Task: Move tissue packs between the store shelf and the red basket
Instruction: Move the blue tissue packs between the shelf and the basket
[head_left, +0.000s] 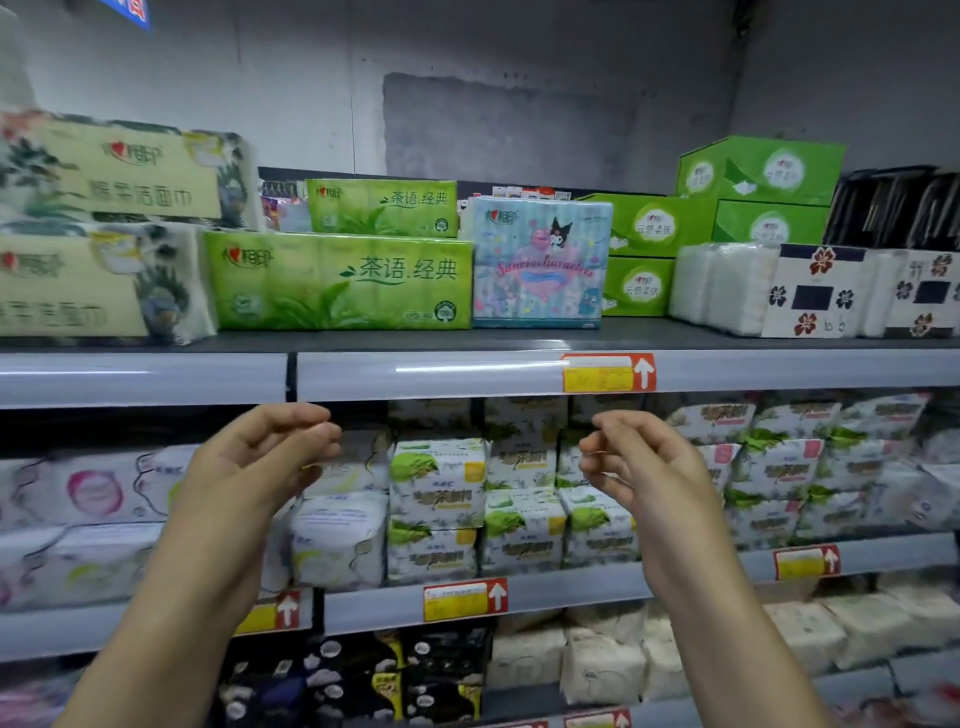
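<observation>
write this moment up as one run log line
left hand: empty, fingers loosely curled | right hand: same | green tissue pack: on top shelf, untouched | red basket: not in view

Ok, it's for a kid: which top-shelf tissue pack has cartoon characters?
The pale blue pack, right of the long green pack; only it shows cartoon figures.

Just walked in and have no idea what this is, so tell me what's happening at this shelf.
A person faces a store shelf with both arms raised. The left hand and right hand hold nothing, fingers loosely curled, just below the top shelf rail. Above them sit a long green tissue pack and a blue cartoon-print pack, both untouched. No red basket is in view, and no pack is in hand at this moment.
</observation>
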